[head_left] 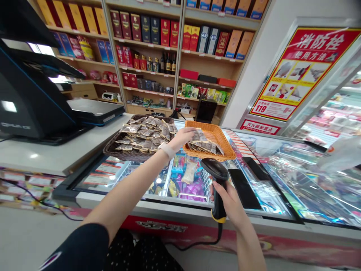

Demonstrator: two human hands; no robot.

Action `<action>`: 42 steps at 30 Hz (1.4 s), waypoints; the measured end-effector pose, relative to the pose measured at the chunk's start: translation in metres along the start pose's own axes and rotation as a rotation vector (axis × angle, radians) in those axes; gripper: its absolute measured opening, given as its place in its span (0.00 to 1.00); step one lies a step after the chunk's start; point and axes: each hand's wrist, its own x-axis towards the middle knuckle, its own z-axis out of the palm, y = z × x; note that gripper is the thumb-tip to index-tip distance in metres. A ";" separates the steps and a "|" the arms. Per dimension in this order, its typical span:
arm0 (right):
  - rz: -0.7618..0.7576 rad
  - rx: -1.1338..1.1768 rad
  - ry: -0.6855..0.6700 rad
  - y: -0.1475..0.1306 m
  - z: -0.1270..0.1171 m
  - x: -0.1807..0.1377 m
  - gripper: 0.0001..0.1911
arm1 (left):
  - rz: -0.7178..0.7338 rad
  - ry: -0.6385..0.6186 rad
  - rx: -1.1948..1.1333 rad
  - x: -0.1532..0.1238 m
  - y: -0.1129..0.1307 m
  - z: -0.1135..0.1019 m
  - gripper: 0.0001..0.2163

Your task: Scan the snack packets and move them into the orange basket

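My left hand [182, 139] reaches over the near-left side of an orange wicker basket [229, 148]. Its fingers are closed at a small flat foil packet [199, 134], with the thumb side partly hidden. More such packets [207, 146] lie in that basket. To the left, a dark brown wicker basket [109, 149] is heaped with similar packets [150, 131]. My right hand [229, 199] is wrapped round the handle of a black and yellow barcode scanner [216, 171], held upright in front of the orange basket. The scanner's cord hangs below.
Both baskets rest on a glass-topped freezer [175, 178] holding bagged goods. Two black phones, one nearer [244, 188] and one farther [255, 168], lie at right. A counter at left bears a scale [97, 109] and a black terminal [31, 94]. Shelves [146, 41] of boxes stand behind.
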 end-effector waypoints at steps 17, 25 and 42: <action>-0.054 0.014 0.030 0.003 -0.007 0.000 0.23 | -0.116 0.016 0.531 0.048 -0.039 0.031 0.29; -0.155 0.037 -0.191 -0.018 0.008 0.079 0.20 | -0.001 0.273 0.530 -0.006 -0.051 -0.078 0.20; -0.101 0.341 -0.323 0.000 0.024 0.105 0.21 | -0.380 0.307 0.901 0.088 -0.039 -0.084 0.16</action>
